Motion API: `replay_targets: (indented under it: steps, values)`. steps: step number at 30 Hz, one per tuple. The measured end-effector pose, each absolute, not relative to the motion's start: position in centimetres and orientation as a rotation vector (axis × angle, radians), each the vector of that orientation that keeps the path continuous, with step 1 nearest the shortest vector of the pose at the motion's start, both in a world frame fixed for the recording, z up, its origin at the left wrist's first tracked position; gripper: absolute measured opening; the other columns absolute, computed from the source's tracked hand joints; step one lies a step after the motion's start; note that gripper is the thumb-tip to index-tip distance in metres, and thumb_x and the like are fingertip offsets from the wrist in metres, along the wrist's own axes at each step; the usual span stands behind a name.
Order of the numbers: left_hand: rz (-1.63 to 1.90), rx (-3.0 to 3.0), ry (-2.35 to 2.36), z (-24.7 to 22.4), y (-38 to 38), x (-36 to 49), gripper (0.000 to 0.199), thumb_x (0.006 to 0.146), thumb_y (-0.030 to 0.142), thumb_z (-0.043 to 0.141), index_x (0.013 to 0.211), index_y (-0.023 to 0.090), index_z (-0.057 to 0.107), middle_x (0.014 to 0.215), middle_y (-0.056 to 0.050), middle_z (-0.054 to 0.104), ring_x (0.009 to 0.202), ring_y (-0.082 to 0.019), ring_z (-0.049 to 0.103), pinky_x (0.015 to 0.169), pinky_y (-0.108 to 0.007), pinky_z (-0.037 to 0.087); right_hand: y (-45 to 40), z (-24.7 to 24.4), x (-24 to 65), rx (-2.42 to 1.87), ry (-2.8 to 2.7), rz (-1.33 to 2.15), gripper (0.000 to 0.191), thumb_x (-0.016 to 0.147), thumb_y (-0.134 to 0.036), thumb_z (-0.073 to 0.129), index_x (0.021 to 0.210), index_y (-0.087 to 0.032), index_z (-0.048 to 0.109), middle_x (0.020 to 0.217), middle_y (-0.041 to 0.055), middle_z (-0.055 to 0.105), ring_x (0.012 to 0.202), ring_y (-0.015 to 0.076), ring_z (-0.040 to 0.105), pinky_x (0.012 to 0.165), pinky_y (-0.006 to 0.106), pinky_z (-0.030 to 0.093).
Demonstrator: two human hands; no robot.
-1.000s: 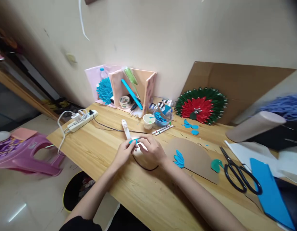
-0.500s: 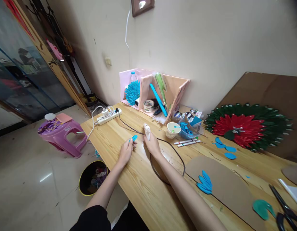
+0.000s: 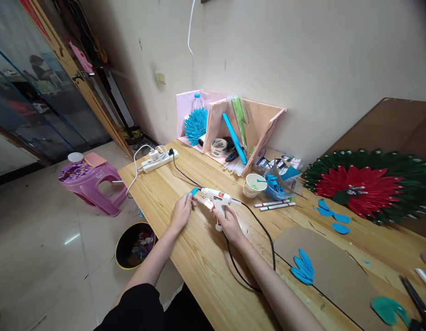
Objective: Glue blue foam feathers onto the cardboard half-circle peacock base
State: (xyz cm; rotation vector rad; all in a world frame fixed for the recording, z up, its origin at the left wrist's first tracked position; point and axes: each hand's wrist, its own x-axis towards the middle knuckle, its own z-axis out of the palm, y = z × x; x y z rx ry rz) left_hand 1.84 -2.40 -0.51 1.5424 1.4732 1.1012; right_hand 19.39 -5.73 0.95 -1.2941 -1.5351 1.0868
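Observation:
Pinched in the fingers of my left hand (image 3: 182, 212) is a small blue petal (image 3: 192, 191). My right hand (image 3: 229, 224) is wrapped round the handle of a white glue gun (image 3: 216, 196), its nozzle end pointing left toward the petal. Whether nozzle and petal touch, I cannot tell. A black cable (image 3: 268, 230) loops over the table beside my right forearm. To the right, several blue petals (image 3: 303, 267) lie in a fan at the edge of a cardboard oval (image 3: 330, 266).
A white power strip (image 3: 160, 162) sits at the table's left edge. Behind are a pink divided box (image 3: 247, 119), a paper cup (image 3: 253, 186) and markers (image 3: 277, 206). Black scissors (image 3: 417, 299) lie far right. A bin (image 3: 121, 246) and a pink stool (image 3: 92, 188) stand on the floor.
The glue gun has turned from pointing away to lying sideways, its nozzle end now near the petal. My left hand still pinches the petal. The view has shifted slightly.

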Motion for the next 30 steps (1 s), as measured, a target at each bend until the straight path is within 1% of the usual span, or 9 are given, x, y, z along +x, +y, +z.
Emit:
replay_targets:
  steps: [7,13,22,30]
  values:
    - [1.060,1.578,1.498,-0.47,-2.45,1.89,0.042,0.090,0.046,0.027,0.084,0.017,0.057,0.063,0.001,0.056,0.056,-0.012,0.052,0.056,-0.023,0.040,-5.58,0.58,19.66,-1.300,-1.543,1.021,0.027,0.082,-0.041,0.044,0.074,-0.018,0.057,0.062,-0.0007,0.055,0.051,0.0129,0.051,0.052,0.025,0.043]
    - [1.033,1.625,1.517,-0.43,-2.47,1.90,0.042,0.090,0.046,0.027,0.084,0.017,0.058,0.063,0.000,0.057,0.057,-0.012,0.052,0.056,-0.023,0.040,-5.43,0.20,19.61,-1.305,-1.521,1.016,0.026,0.081,-0.040,0.045,0.069,-0.019,0.054,0.059,-0.0017,0.053,0.050,0.0126,0.049,0.052,0.025,0.042]
    - [1.016,1.669,1.534,-0.32,-2.54,1.96,0.042,0.091,0.044,0.027,0.085,0.018,0.058,0.064,0.000,0.057,0.059,-0.012,0.053,0.059,-0.023,0.040,-5.45,0.31,19.69,-1.285,-1.511,1.084,0.025,0.081,-0.040,0.043,0.067,-0.019,0.049,0.056,-0.0027,0.048,0.050,0.0124,0.047,0.052,0.025,0.040]
    - [1.015,1.666,1.531,-0.35,-2.53,1.97,0.042,0.091,0.045,0.026,0.084,0.018,0.058,0.064,0.000,0.057,0.059,-0.013,0.053,0.060,-0.023,0.040,-5.38,0.17,20.25,-1.284,-1.514,1.118,0.024,0.080,-0.038,0.044,0.068,-0.018,0.050,0.057,-0.0028,0.049,0.052,0.0123,0.047,0.054,0.025,0.040]
